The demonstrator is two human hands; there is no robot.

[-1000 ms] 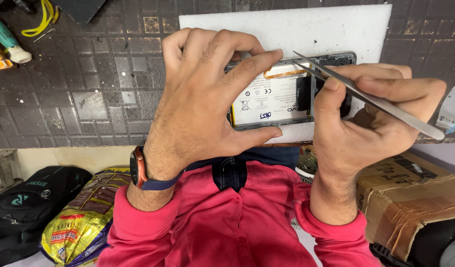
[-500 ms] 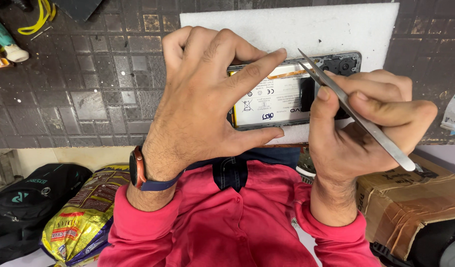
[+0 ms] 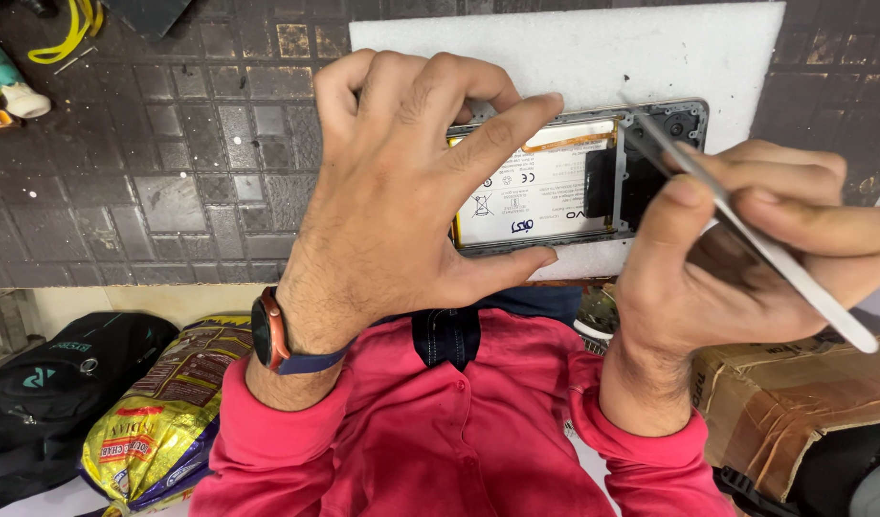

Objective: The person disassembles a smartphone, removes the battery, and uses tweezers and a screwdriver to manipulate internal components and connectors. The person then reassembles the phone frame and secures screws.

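White foam pad (image 3: 574, 53): opened phone (image 3: 555, 182) lengthwise left-right.

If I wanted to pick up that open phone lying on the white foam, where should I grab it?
Probably by its two long edges, pinched from above. The opened phone lies flat on the white foam sheet, its battery facing up, so the thin frame is the safest part. The left hand already spans it that way, while the right hand holds metal tweezers.
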